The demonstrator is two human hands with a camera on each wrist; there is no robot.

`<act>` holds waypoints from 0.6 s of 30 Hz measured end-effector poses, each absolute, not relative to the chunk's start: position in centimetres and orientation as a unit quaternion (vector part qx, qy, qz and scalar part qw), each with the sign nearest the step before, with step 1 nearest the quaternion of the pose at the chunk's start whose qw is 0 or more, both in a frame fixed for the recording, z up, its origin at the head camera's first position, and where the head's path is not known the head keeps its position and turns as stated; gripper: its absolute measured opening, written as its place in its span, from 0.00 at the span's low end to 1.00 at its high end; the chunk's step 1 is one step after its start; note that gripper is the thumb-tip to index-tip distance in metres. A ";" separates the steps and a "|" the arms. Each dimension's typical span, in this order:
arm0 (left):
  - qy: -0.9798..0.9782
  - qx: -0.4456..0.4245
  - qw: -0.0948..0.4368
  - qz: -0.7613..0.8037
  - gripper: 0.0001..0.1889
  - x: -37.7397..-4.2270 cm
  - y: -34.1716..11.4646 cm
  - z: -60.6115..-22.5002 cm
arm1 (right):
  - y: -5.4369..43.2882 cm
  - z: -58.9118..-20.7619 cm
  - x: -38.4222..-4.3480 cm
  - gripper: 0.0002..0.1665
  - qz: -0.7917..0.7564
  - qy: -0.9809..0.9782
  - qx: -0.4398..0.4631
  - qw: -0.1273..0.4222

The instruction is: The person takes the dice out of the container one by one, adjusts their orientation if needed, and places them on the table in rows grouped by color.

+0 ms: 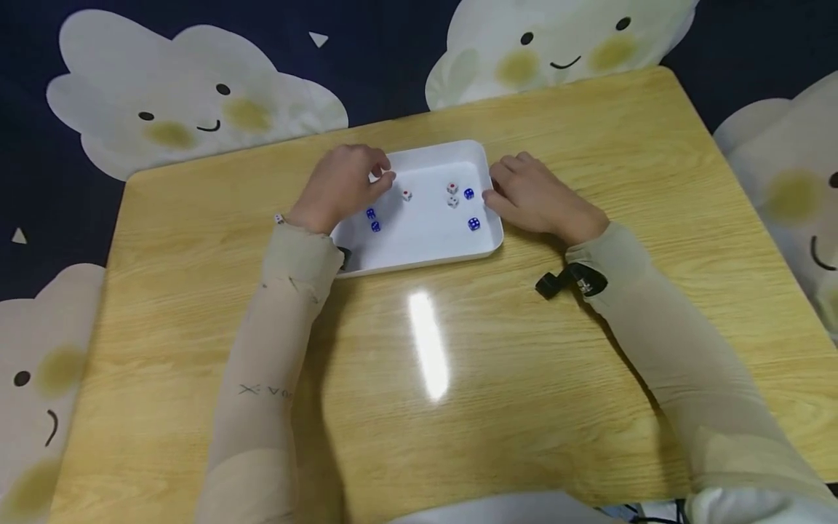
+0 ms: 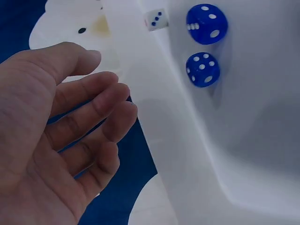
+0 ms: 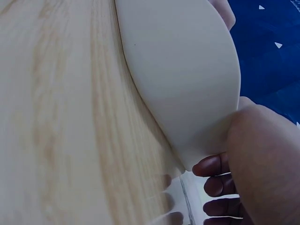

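Note:
A shallow white tray (image 1: 419,251) lies on the table with small dice in it. Toward its left end are two blue dice (image 1: 375,226), with a white die (image 1: 406,195) near the middle. At the right end sit two white dice (image 1: 452,201) and two blue dice (image 1: 474,224). My left hand (image 1: 343,185) hovers over the tray's left end, fingers loosely bent and holding nothing; the left wrist view shows the palm bare. With my right hand (image 1: 537,196) I hold the tray's right edge, thumb at the rim and fingers (image 3: 213,166) against the outer wall.
The wooden table (image 1: 589,364) reflects a bright light strip. A small white die-like object (image 1: 278,218) shows beside my left wrist. A black strap mount (image 1: 556,282) is on my right wrist. Dark cloth with cloud faces (image 1: 196,94) lies beyond the table's edges.

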State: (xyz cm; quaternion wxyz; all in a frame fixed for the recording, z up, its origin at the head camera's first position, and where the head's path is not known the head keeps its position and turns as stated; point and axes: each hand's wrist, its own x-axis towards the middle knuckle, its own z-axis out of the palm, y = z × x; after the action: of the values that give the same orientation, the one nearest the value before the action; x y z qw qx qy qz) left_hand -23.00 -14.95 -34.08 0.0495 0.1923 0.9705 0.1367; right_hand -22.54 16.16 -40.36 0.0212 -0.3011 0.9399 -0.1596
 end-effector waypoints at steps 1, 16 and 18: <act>0.970 0.194 0.058 0.133 0.18 -23.1 -14.9 -34.2 | 16.1 -40.4 -22.6 0.24 -0.159 0.940 -0.301 0.021; 0.952 0.234 0.112 0.162 0.18 -23.8 -14.3 -36.7 | 16.0 -40.7 -22.7 0.23 -0.160 0.939 -0.303 0.014; 0.951 0.232 0.117 0.169 0.18 -23.8 -14.4 -37.0 | 16.0 -40.7 -22.7 0.23 -0.163 0.939 -0.302 0.018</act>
State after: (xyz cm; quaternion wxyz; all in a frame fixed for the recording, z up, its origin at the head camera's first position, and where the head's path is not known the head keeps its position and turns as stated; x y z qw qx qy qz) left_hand -23.84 -14.37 -37.01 0.1172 0.2324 0.9506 0.1692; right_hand -22.66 16.04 -40.69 0.0178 -0.3016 0.9393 -0.1627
